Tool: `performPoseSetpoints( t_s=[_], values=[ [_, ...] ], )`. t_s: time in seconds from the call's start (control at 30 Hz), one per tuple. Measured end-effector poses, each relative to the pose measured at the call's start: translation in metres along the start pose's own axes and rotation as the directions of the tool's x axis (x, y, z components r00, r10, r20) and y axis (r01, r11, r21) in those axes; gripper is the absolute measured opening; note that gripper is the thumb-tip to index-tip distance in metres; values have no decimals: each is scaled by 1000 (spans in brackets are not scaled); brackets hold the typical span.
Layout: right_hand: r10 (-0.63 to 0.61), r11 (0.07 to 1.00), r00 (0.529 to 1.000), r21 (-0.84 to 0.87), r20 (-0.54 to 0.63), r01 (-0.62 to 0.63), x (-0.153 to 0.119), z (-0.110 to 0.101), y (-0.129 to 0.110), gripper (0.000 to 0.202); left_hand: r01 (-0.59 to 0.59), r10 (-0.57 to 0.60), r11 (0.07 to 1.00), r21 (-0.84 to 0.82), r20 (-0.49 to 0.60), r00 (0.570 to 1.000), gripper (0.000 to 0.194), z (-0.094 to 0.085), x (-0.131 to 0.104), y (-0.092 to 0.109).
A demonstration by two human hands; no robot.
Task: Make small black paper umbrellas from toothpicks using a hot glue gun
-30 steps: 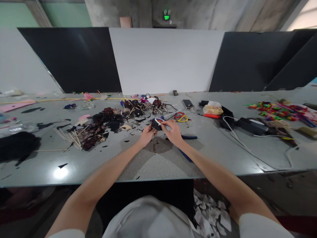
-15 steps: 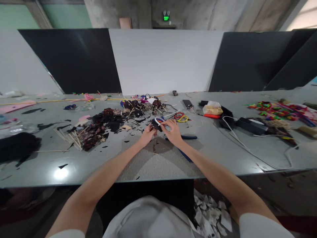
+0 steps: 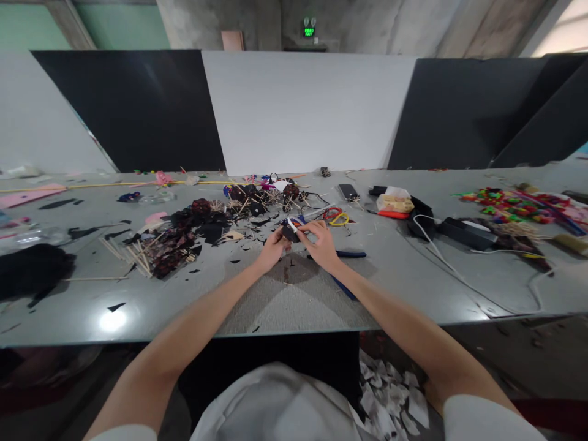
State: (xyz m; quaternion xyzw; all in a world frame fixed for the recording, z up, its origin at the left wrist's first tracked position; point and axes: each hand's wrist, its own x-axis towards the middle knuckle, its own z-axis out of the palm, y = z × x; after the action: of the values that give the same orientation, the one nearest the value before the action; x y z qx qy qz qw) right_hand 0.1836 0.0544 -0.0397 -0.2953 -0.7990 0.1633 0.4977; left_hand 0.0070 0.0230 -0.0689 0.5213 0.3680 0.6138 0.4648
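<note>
Over the middle of the table, a small dark piece [image 3: 289, 234] with a flat black face is pinched in the fingers of my left hand [image 3: 274, 246]. My right hand [image 3: 320, 242] meets it from the other side, fingers closed on a thin white strip [image 3: 293, 224] that lies against the piece's upper edge. What exactly the piece is, I cannot make out. Beneath and beside my right hand lies a tool with dark blue handles [image 3: 350, 254], its head hidden by the hand. Red and yellow loops [image 3: 339, 217] rest just beyond my right fingers.
Bundled sticks [image 3: 140, 256], dark crumpled material [image 3: 177, 236] and black scraps spread to the left. Spiky stick pieces [image 3: 273, 196] crowd the back. A phone [image 3: 348, 193], an orange-handled tool [image 3: 390, 214], a white cable [image 3: 452, 269] and colourful bits [image 3: 500, 205] lie rightward.
The dark piece has turned in my fingers, so its flat black face shows more. The white strip, curved before, now looks straighter. Both arms stay nearly where they were.
</note>
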Motion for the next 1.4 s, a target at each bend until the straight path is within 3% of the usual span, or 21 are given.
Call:
performPoseSetpoints(
  t_s=[0.17,0.4,0.73,1.07,1.3,1.4],
  values=[
    [14,1000,1000,-11,6,-14,0,1,-1,18,15,-15,999,-35,10,1000,47,0,1,0],
    [22,1000,1000,-11,18,-22,-1,0,-2,19,66,-66,997,-29,-5,998,39,1,-1,4],
    [42,999,999,-3,16,-42,0,0,-3,18,-45,45,999,-6,10,999,35,1,-1,6],
    [33,999,999,21,35,-34,-1,-1,-5,21,71,-71,997,-33,-13,997,38,1,-2,-2],
    [42,999,999,28,33,-43,-1,-1,-5,21,-14,14,989,145,1,1000,38,-12,4,-9],
    [55,998,998,23,34,-56,-1,0,-4,22,2,-3,991,133,5,1000,31,-11,3,-7]
  ],
)
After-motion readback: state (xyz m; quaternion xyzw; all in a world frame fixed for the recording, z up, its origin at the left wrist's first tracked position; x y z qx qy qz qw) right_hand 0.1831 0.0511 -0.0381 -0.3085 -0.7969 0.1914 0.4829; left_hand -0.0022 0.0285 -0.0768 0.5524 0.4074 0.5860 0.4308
